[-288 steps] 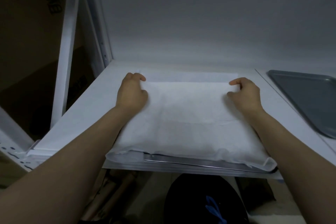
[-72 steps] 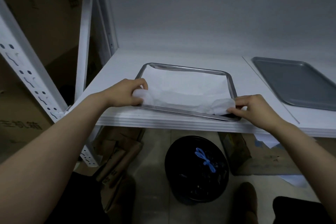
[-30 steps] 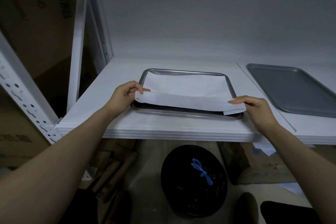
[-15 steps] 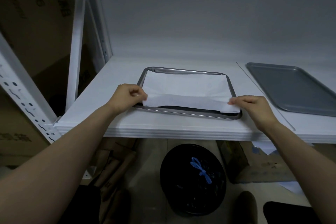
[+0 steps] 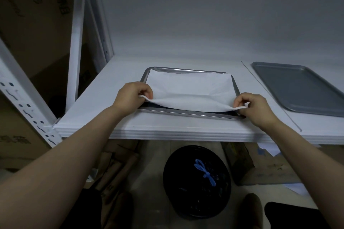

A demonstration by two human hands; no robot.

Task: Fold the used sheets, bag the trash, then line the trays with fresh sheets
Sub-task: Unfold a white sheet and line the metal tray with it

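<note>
Shelf [image 5: 115, 83]: white board, two trays on it.

Black bin [image 5: 197, 182] on the floor under the shelf's front edge. It has a dark liner with a blue tie [image 5: 204, 173] lying on top; I cannot make out anything else inside.

Grey tray [image 5: 297, 89] at the right end of the shelf, its floor bare, unmoved since half a second ago.

Steel tray [image 5: 186, 114] near the middle of the front edge, holding one white sheet [image 5: 188, 87]. The sheet's far part lies in the tray up to the back rim.

Change from half a second ago: then the near part was a flat folded band over the front rim. Now it is raised off the tray floor and sags in a shallow arc between the two hands, with a dark gap under it.

Left hand [image 5: 132, 96] at the tray's front left corner, thumb and fingers pinched on the sheet's near left corner.

Right hand [image 5: 255, 108] at the front right corner, thumb and forefinger pinched on the near right corner.

Both hands sit about where they were.
</note>
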